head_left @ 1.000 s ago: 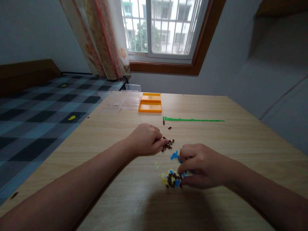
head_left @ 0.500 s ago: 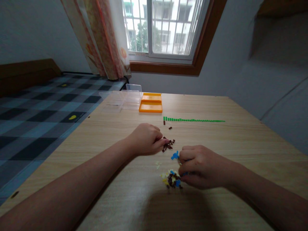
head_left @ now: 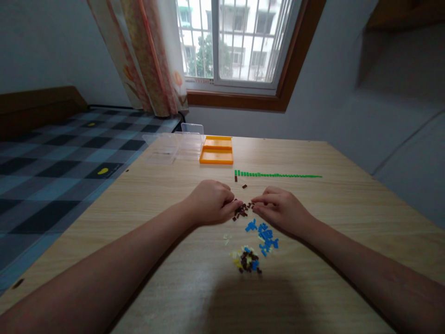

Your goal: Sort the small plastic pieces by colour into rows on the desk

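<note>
Left hand [head_left: 212, 202] and right hand [head_left: 280, 211] flank the brown pieces [head_left: 242, 209] mid-surface [head_left: 347, 204], fingertips pinched together on both. Blue pieces [head_left: 266, 234] lie just nearer the front edge.

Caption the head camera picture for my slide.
Left hand and right hand meet at brown pieces on a wooden table, blue pieces nearby.
</note>
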`<state>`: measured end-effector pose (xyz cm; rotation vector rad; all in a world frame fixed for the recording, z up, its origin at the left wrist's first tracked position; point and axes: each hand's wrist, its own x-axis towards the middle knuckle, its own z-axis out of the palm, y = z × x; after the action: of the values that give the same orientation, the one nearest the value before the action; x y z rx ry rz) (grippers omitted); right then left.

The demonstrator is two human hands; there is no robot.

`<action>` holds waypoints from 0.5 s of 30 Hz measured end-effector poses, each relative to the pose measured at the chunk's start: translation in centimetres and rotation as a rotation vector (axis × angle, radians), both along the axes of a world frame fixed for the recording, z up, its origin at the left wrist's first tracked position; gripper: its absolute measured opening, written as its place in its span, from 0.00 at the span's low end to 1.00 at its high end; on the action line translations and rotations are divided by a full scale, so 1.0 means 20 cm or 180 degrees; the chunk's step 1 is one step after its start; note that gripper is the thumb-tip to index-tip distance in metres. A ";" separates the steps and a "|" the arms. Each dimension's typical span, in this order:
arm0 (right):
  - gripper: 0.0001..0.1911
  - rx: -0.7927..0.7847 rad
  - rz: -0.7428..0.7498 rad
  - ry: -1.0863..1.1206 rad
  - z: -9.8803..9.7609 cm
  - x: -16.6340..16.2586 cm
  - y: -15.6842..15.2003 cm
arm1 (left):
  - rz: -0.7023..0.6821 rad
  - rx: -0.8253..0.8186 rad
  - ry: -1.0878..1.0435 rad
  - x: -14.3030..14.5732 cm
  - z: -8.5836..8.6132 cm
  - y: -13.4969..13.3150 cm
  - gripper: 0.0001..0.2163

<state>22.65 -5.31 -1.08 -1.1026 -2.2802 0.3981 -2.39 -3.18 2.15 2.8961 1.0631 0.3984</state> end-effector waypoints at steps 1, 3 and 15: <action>0.08 0.0051 -0.0030 0.0060 0.00 0.00 0.00 | -0.0001 0.0023 -0.0008 0.00 0.00 0.00 0.22; 0.09 0.0179 -0.0104 0.0197 0.01 0.00 0.00 | 0.0021 0.0064 -0.0051 0.00 -0.01 0.00 0.22; 0.07 0.0250 0.1653 0.0229 0.09 0.00 -0.17 | 0.0054 0.0055 -0.0111 -0.01 -0.01 0.00 0.22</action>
<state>22.71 -8.61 0.69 -0.4358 -2.4741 0.5307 -2.55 -3.14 1.94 2.8857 1.0853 0.4595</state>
